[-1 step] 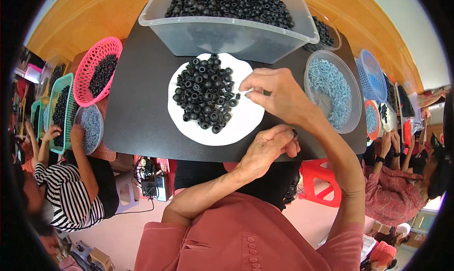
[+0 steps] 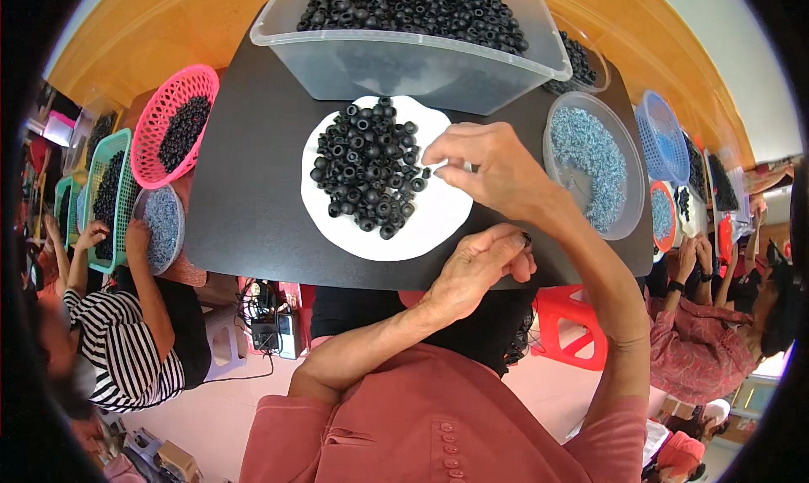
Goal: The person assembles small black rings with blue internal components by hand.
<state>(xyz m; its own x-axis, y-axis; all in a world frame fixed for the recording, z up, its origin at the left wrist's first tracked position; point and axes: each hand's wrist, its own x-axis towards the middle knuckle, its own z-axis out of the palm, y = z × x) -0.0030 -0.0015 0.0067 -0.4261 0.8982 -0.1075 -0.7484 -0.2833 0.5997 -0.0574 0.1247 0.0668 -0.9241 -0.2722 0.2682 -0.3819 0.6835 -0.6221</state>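
Note:
A white plate [image 2: 438, 218] with a wavy rim holds a heap of small black hollow round parts [image 2: 364, 159]. Over the plate's right side is my right hand [image 2: 497, 167], fingers bent beside the heap. Its forefinger and thumb tips are slightly apart, with nothing visible between them. A small loose black piece [image 2: 426, 172] lies close to that thumb. My left hand [image 2: 480, 268] is curled closed at the table's near edge, below the plate. A dark bit [image 2: 527, 238] shows at its thumb tip; most of what it grips is hidden by the fingers.
A large clear bin [image 2: 413, 66] of black parts stands behind the plate. To the right is a round tub [image 2: 638, 188] of small blue-grey pieces. Left stands a pink basket [image 2: 145, 150]. Co-workers sit at both sides; a red stool [image 2: 573, 323] is below right.

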